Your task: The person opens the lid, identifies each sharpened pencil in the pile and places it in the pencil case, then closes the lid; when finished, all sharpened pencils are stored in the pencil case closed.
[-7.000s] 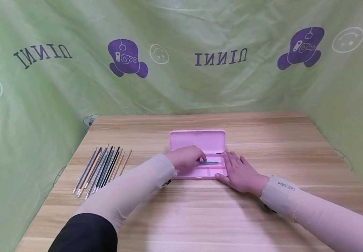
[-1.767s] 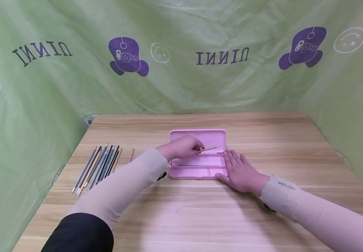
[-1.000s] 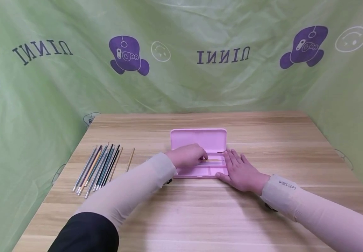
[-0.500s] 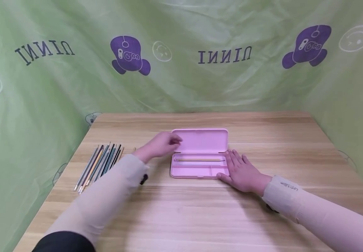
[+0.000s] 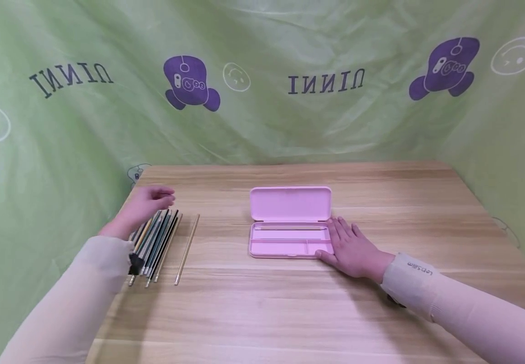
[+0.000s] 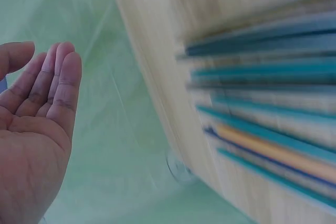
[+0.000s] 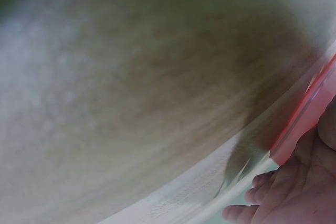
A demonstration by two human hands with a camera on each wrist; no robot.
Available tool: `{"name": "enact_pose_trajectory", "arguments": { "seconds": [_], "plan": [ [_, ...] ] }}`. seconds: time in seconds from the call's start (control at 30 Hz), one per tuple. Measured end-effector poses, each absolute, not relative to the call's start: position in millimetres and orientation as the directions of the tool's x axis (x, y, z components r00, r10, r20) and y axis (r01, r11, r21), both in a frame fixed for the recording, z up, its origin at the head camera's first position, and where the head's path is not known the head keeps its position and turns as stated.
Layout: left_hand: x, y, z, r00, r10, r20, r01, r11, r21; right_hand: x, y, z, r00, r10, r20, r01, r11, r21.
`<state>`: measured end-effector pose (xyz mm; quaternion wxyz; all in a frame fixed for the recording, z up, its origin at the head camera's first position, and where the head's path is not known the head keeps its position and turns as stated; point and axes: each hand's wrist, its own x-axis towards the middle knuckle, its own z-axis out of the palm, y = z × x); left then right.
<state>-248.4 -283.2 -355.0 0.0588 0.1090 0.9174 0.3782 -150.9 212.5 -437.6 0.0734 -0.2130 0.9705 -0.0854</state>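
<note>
My left hand (image 5: 146,203) hovers over the far ends of a row of pencils (image 5: 160,242) on the left of the table, fingers loosely extended and holding nothing. In the left wrist view its palm (image 6: 31,150) faces the camera, beside teal, dark and orange pencils (image 6: 273,72). A pink pencil case (image 5: 291,203) lies with its lid raised in the middle. One light wooden pencil (image 5: 285,229) shows in its long back compartment. My right hand (image 5: 355,253) lies flat along the case's right end, thumb at the front corner.
A single wooden pencil (image 5: 187,250) lies apart, to the right of the row. The case's front part is split by a small divider (image 5: 307,247). A green printed cloth (image 5: 262,121) hangs behind and beside the wooden table (image 5: 262,313).
My left hand put a teal pencil, later a light wooden one, into the case's back compartment, let go and swung left to the row. My right hand stayed at the case's right end.
</note>
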Motion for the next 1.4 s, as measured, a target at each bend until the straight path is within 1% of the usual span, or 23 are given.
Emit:
{"name": "enact_pose_trajectory", "arguments": {
  "seconds": [0.17,0.37,0.53,0.6,0.67,0.77,0.83,0.9,1.0,1.17,1.3,1.4],
  "plan": [
    [-248.0,-327.0,-361.4,-0.983,0.177,-0.055,0.072,0.637,0.768,-151.7,213.6,-438.5,-0.897,-0.43,-0.099,-0.407,0.893,-0.193],
    [-238.3,-372.2,-381.5,-0.982,0.103,-0.159,-0.076,0.555,0.828,-152.3,213.7,-439.6,-0.899,-0.428,-0.099,-0.404,0.894,-0.193],
    [-223.1,-405.9,-405.5,-0.967,0.049,-0.251,-0.194,0.497,0.846,-151.8,211.9,-441.4,-0.898,-0.429,-0.097,-0.404,0.892,-0.204],
    [-217.6,-413.0,-414.6,-0.952,0.026,-0.304,-0.269,0.397,0.878,-151.1,211.5,-441.8,-0.897,-0.433,-0.093,-0.406,0.888,-0.215],
    [-212.4,-415.1,-421.3,-0.942,0.013,-0.334,-0.312,0.329,0.891,-151.0,212.0,-442.8,-0.896,-0.434,-0.092,-0.406,0.886,-0.225],
    [-205.9,-411.2,-427.4,-0.947,-0.008,-0.321,-0.3,0.382,0.874,-151.1,213.3,-442.9,-0.895,-0.438,-0.086,-0.41,0.883,-0.229],
    [-202.6,-406.0,-429.0,-0.961,-0.014,-0.275,-0.239,0.536,0.81,-151.9,214.2,-442.5,-0.896,-0.435,-0.088,-0.408,0.885,-0.224],
    [-201.1,-400.3,-429.7,-0.97,-0.031,-0.243,-0.205,0.649,0.733,-153.0,214.4,-441.5,-0.897,-0.432,-0.089,-0.406,0.888,-0.217],
    [-202.2,-391.9,-428.9,-0.976,-0.048,-0.212,-0.177,0.739,0.65,-154.2,214.8,-439.7,-0.898,-0.43,-0.094,-0.406,0.892,-0.201],
    [-206.2,-384.1,-423.4,-0.972,-0.055,-0.228,-0.181,0.797,0.577,-154.3,214.3,-438.5,-0.898,-0.428,-0.097,-0.404,0.893,-0.2],
    [-208.5,-382.3,-419.3,-0.962,-0.07,-0.263,-0.213,0.795,0.568,-153.6,213.9,-439.0,-0.899,-0.426,-0.101,-0.399,0.893,-0.207],
    [-209.8,-381.5,-417.9,-0.961,-0.064,-0.269,-0.212,0.797,0.566,-153.4,213.8,-439.7,-0.899,-0.426,-0.102,-0.399,0.892,-0.211]
  ]
}}
